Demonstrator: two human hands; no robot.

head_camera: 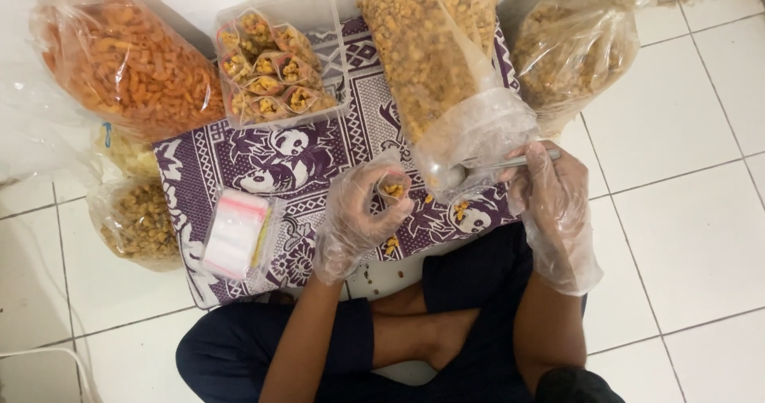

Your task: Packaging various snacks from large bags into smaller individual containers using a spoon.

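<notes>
White tiled floor (685, 212), patterned cloth (319, 164): left hand (358, 216) cups a small pouch (393, 186) upright for filling; right hand (554, 204) grips a spoon (510, 163) inside the tilted snack bag (446, 68).

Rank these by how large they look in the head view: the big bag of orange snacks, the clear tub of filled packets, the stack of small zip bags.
1. Bag of orange snacks
2. Clear tub, slightly smaller
3. Stack of small zip bags, clearly the smallest
</notes>
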